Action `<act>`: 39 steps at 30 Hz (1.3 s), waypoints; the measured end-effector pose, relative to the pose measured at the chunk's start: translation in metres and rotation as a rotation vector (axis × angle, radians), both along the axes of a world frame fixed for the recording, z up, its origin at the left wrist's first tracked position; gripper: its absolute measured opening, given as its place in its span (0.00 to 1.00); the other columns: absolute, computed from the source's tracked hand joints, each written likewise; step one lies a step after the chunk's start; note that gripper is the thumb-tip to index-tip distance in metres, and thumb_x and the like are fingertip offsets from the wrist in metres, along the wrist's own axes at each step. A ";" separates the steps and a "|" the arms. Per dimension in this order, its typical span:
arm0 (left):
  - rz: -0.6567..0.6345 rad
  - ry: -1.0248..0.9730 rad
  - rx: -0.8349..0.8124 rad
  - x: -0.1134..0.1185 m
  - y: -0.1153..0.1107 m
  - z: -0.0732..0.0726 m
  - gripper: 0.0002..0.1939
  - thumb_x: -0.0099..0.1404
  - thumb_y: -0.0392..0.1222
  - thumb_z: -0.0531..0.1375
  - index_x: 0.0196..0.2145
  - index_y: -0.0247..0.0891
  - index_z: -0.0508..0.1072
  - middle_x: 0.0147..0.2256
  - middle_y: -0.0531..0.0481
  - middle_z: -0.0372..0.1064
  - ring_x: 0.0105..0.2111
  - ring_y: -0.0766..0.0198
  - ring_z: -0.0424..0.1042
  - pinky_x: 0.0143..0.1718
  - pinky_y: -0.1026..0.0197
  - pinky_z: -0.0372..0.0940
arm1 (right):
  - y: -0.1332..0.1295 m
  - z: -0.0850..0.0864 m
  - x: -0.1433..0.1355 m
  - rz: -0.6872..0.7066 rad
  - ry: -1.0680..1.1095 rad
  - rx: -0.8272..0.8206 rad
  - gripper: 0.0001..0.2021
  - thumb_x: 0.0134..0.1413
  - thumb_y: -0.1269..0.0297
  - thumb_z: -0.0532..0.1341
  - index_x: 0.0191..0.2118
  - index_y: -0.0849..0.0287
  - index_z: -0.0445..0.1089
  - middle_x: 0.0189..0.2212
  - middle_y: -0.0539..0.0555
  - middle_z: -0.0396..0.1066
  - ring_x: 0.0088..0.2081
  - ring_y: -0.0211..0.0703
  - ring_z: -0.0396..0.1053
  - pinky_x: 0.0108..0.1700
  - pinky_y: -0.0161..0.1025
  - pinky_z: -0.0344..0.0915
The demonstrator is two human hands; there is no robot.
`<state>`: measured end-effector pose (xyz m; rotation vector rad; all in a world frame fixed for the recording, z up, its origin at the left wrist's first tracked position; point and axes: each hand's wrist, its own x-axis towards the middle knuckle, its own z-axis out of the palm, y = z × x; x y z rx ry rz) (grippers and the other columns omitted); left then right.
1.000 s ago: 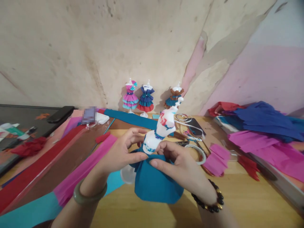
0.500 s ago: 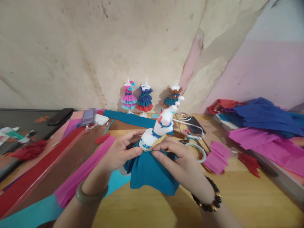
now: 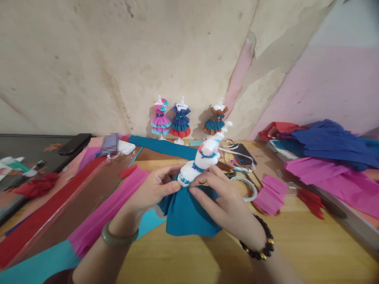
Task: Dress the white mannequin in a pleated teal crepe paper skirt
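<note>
Pinching one teal skirt point(image 3: 192, 217) onto one dress form point(image 3: 189, 170)

The form tilts between two hands, apparently to expose its lower edge; left hand point(image 3: 152, 187) and right hand point(image 3: 223, 197) clamp the skirt's top there. Beyond the form, three small dressed figures point(image 3: 181, 123) stand upright; one tape roll point(image 3: 254, 192) lies right of it

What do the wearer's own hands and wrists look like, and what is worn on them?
Both hands are bare, without gloves. The left hand has a smooth, rounded green bangle at the wrist; the right hand has a black beaded bracelet with some gold beads.
</note>
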<state>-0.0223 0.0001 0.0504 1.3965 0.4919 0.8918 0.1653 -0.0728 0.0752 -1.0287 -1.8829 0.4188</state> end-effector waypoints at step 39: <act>0.062 -0.001 -0.217 0.010 -0.008 -0.004 0.23 0.51 0.55 0.70 0.41 0.39 0.80 0.43 0.43 0.79 0.45 0.51 0.75 0.48 0.56 0.68 | 0.002 -0.001 0.009 -0.133 -0.012 -0.159 0.03 0.59 0.64 0.63 0.34 0.55 0.71 0.32 0.49 0.75 0.35 0.41 0.72 0.40 0.38 0.66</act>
